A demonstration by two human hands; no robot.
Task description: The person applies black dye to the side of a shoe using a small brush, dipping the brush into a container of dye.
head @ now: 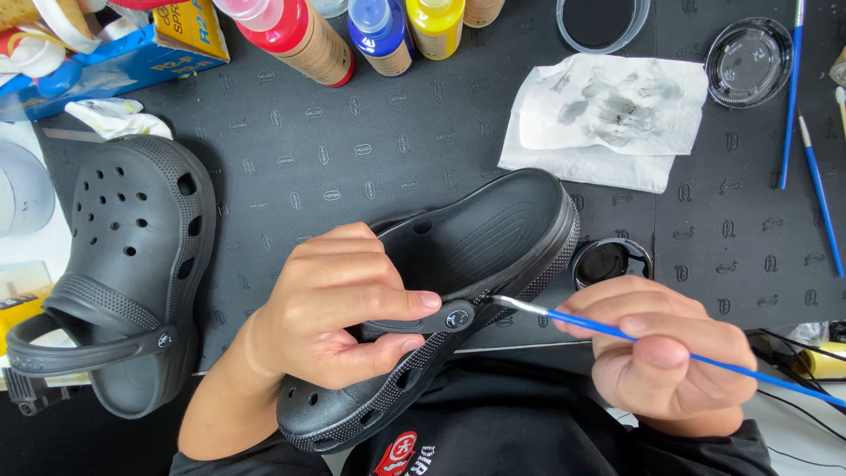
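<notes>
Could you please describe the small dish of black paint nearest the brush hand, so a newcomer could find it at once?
Start at the black clog held in the left hand. Just beyond its right edge, above the right hand, sits the small round dish. Unlike the empty clear lid farther back, it holds glossy black paint.

A blue and yellow box (115, 53) lies at the far left of the bench. Just right of it stand 3 paint bottles with tan labels: 1 red (300, 35), 1 blue (381, 31), 1 yellow (436, 25).
</notes>
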